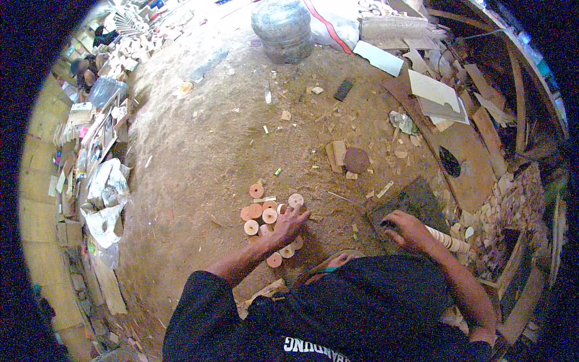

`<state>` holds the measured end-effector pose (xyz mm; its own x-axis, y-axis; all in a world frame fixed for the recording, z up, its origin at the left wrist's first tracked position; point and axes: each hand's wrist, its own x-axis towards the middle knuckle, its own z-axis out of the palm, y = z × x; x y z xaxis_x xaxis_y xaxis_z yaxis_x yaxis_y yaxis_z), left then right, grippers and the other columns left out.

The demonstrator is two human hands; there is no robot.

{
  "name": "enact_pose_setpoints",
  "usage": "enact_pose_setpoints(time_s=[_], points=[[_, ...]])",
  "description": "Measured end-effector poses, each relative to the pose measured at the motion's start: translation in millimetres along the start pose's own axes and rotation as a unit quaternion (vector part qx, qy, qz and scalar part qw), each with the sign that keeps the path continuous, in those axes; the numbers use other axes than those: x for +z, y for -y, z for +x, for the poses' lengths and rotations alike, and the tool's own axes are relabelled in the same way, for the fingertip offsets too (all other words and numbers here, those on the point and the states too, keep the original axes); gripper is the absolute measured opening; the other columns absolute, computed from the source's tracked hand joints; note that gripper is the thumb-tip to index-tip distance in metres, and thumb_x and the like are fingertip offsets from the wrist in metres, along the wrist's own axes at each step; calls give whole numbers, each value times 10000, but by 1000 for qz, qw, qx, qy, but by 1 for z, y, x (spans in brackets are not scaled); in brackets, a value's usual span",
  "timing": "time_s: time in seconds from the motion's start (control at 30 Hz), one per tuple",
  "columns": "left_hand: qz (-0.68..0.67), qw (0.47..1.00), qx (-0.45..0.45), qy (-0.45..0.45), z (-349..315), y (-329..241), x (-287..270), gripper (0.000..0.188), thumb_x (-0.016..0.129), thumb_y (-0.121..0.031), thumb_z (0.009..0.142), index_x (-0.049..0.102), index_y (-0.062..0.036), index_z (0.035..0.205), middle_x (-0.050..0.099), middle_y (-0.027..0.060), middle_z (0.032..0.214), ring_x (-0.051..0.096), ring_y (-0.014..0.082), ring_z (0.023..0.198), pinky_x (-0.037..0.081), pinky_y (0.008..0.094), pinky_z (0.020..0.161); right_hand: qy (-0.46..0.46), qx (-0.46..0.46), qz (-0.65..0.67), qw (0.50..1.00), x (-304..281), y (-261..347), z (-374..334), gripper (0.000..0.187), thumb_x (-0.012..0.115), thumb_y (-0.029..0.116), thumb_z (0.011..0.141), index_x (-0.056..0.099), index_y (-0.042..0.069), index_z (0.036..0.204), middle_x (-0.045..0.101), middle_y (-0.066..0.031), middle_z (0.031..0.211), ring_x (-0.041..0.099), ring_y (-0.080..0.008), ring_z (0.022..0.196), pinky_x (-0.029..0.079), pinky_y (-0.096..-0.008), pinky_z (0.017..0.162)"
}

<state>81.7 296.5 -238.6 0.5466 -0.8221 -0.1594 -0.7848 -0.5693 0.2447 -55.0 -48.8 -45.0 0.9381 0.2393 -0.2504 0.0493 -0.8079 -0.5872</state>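
My left hand (291,225) is over a loose group of round wooden discs with centre holes, lying on the dirt floor. Its fingers look spread, reaching by a pale disc (295,200) at the group's far right; whether they touch it is hard to see. Orange-brown discs, such as the farthest one (256,190), lie among paler ones (251,227). My right hand (406,230) is above a dark flat board (398,208), fingers curled toward the thumb. What they hold, if anything, is too dark to make out. Beside that hand lies a row of stacked pale discs (449,240).
A wood block (336,155) lies ahead beside a brown round piece (356,160). Wood chips (512,199) are heaped on the right, near white panels (437,96). A large wrapped bundle (282,30) stands far off. Plastic bags (107,202) and scrap line the left; another person sits far left.
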Motion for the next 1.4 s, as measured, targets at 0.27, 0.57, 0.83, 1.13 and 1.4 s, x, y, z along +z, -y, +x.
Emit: enact_pose_setpoints(time_s=[0.27, 0.57, 0.83, 1.13, 1.4], points=[[-48, 998, -28, 21, 5, -4, -17, 519, 619, -40, 756, 526, -137, 1257, 506, 192, 1197, 622, 370, 873, 541, 469, 656, -6, 8, 3, 1000, 4, 1, -4, 276, 642, 105, 816, 575, 48, 1078, 593, -168, 1008, 585, -357, 962, 487, -410, 832], [-712, 662, -233, -38, 16, -14, -104, 507, 754, -60, 763, 484, -43, 1192, 627, 128, 1020, 660, 225, 853, 590, 375, 751, -7, -17, -10, 1000, 12, -6, -5, 269, 609, 48, 798, 572, 57, 1064, 593, -161, 988, 584, -365, 951, 486, -417, 820], [-802, 580, -127, -70, 26, -17, -120, 604, 794, -112, 736, 449, -13, 1222, 617, 142, 1055, 653, 263, 903, 589, 418, 751, -44, -45, 11, 998, 20, -17, -3, 305, 559, -58, 673, 539, 57, 955, 599, -163, 900, 588, -388, 895, 482, -441, 748], [-856, 502, -85, -84, 34, -20, -148, 537, 770, -80, 744, 490, -28, 1199, 623, 137, 1046, 655, 249, 896, 595, 423, 760, -13, -12, -13, 1000, 21, -18, -7, 322, 585, -15, 666, 547, 61, 977, 622, -169, 898, 601, -397, 889, 493, -458, 737], [-669, 733, -113, -52, 32, -31, -185, 504, 788, -55, 713, 542, -41, 1153, 652, 92, 1010, 651, 178, 883, 574, 335, 755, -5, -2, -36, 999, 14, -9, -7, 333, 591, -11, 672, 551, 64, 994, 627, -170, 909, 606, -393, 894, 494, -461, 738]])
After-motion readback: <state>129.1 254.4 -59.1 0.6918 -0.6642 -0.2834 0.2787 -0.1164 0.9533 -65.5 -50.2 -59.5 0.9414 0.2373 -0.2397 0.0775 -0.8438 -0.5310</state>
